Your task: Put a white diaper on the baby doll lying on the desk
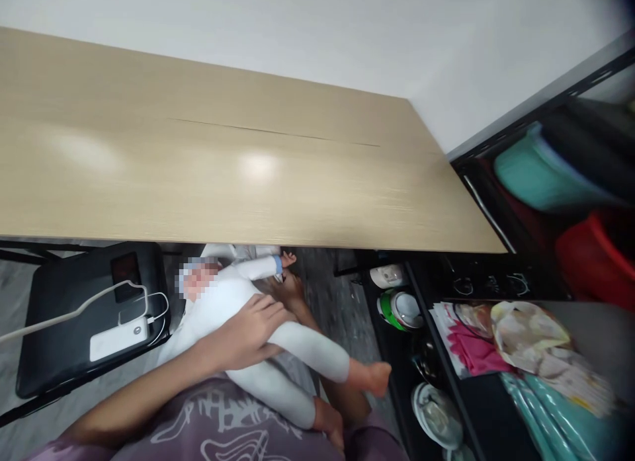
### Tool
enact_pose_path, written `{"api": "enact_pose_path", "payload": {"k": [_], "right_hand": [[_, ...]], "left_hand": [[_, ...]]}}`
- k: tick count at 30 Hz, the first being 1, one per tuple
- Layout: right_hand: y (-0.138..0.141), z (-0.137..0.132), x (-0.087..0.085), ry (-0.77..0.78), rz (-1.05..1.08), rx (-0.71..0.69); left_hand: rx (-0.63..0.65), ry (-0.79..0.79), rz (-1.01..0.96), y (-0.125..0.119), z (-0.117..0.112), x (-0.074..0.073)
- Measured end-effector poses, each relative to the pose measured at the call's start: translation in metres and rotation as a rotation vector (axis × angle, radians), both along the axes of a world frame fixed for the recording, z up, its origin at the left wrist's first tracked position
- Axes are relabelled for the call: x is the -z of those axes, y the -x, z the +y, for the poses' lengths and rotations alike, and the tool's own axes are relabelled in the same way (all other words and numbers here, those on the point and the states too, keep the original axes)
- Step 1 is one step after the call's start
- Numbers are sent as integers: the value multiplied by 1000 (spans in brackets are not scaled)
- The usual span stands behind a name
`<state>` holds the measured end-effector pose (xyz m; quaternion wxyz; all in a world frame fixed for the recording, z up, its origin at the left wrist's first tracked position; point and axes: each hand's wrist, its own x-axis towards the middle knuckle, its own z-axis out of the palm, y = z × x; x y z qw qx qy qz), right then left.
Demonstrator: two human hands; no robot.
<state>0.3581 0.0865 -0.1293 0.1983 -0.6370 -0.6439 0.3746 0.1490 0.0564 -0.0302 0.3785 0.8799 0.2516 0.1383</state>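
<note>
A baby doll [218, 302] in a white suit with blue cuffs lies across my lap, its head to the left and its bare feet to the right. Its face is blurred out. My left hand [260, 329] is closed over the doll's upper leg and hip, fingers on top. Beyond the doll's raised leg, my right hand [292, 288] is close to the doll's small hand, in shade below the table edge. Its fingers are too dim to make out. White cloth [248, 251] shows behind the doll's arm, partly under the table.
A wooden table [223, 183] spans the view ahead. To the left, a black seat [64, 302] bears a white power bank [119, 338] with cables. At right, a black shelf holds a pink cloth [476, 348], teal packets [546, 408], a red tub [595, 256] and a teal basin [530, 170].
</note>
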Motion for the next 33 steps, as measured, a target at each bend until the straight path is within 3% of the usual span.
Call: {"api": "enact_pose_path", "payload": {"k": [4,7,9,11,14,17,20,22,24,26,27,29,31,33], "right_hand": [[-12,-17,23,-164,-125,285],[-29,-42,15,-417,-160,376],[-33,-46,2,-551,-147,275],[-27,-35,-12,-573,-132,41],[-8,-1,-27,-430,-168,-288],[11,28,-39,-240,-253,-441],[21,37,-52,-225,-305,-517],[24,35,-61,-277,-322,-538],[25,32,-69,-320,-327,-545],[28,31,-77,-354,-310,-547],[30,31,-81,-369,-295,-547],[33,31,-91,-392,-268,-548],[34,29,-105,-415,-258,-558],[29,23,-124,-451,-245,-567]], "left_hand": [[62,-96,63,-2,-6,4],[110,-120,63,0,-4,0],[153,-133,35,0,-3,-1],[196,-129,5,0,-1,1],[241,-96,-12,-1,1,-2],[211,-53,-19,5,-2,-10],[5,-2,-82,31,-19,-9],[-340,-12,-154,60,-38,6],[-791,-26,-184,93,-58,30],[-1081,86,-107,124,-76,54],[-1142,185,-53,136,-83,64],[-1113,408,29,151,-93,78],[-1011,543,37,156,-100,81],[-951,552,-1,154,-104,76]]}}
